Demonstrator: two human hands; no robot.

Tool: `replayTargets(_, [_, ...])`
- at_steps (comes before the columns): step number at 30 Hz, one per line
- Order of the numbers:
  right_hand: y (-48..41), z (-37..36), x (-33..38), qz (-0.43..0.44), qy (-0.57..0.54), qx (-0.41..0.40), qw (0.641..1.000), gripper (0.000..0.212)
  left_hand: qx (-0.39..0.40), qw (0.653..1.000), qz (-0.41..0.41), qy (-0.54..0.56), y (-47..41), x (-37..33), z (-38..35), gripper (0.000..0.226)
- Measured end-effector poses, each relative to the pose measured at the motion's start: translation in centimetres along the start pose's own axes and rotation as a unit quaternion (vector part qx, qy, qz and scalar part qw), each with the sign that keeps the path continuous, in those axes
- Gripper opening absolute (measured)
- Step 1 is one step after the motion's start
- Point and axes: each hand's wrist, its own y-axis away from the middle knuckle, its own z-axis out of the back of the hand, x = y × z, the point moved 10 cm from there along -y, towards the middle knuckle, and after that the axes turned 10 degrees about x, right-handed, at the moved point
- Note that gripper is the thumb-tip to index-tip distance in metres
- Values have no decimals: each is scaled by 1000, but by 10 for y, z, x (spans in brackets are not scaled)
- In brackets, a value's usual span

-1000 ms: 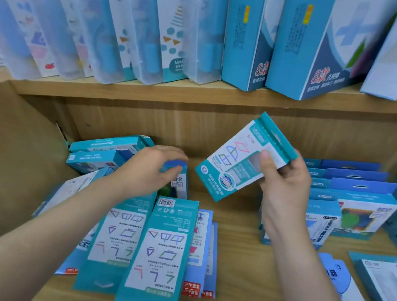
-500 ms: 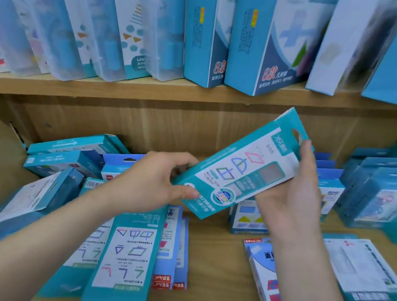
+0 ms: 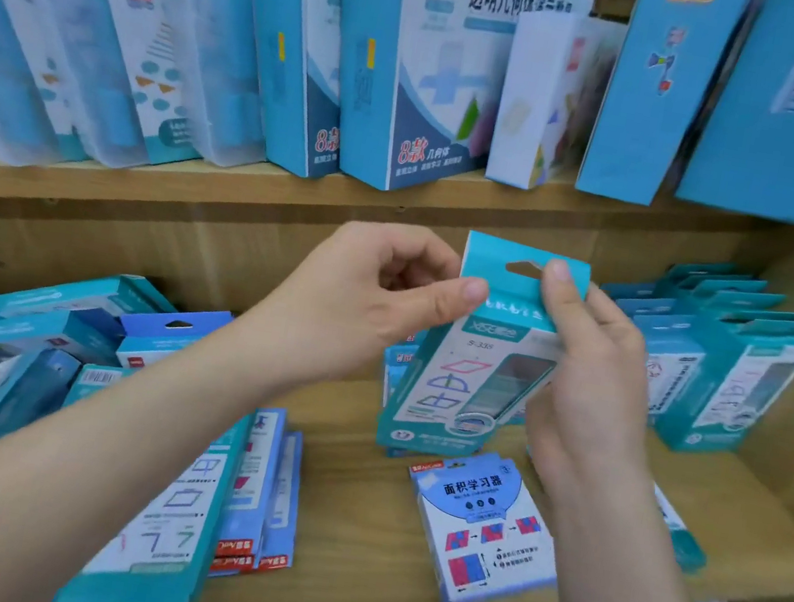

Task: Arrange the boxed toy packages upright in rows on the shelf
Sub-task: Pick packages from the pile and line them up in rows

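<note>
Left hand (image 3: 352,309) and right hand (image 3: 589,388) pinch the teal box (image 3: 448,392) by its tab, grip narrow

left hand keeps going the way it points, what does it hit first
The teal package: the thumb of the left hand touches its hang tab, with the right hand just beyond.

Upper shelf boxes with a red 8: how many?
2, on the upper shelf above the teal package that the left hand and right hand hold: a narrower box, then a wider box to its right. More may hide behind.
</note>
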Motion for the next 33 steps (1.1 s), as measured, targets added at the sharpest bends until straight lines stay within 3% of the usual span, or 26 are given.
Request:
replayTargets(9, [2, 89, 61, 26, 149, -6, 988, 19, -33, 994, 21, 101, -49, -18, -90, 24])
replayTargets(11, [4, 122, 77, 60, 239, -31, 969, 22, -37, 994, 19, 100, -66, -19, -119, 24])
replayTargets(14, [12, 176, 90, 66, 386, -78, 917, 53, -41, 994, 24, 95, -91, -15, -162, 26])
replayTargets(17, [21, 225, 91, 62, 439, -79, 893, 70, -45, 995, 35, 85, -115, -6, -201, 27])
replayTargets(25, [21, 309, 50, -16, 584, -70, 808, 84, -34, 996, 76, -21, -183, 40, -283, 26])
replayTargets(27, [18, 320, 39, -39, 613, -62, 787, 89, -18, 994, 103, -12, -195, 51, -299, 23])
replayTargets(31, [11, 319, 24, -48, 623, -15, 780, 91, -51, 988, 119, 90, -206, 57, -301, 5])
replayTargets(33, [5, 318, 26, -37, 626, -10, 779, 91, -64, 983, 106, 138, -206, 61, -297, 13])
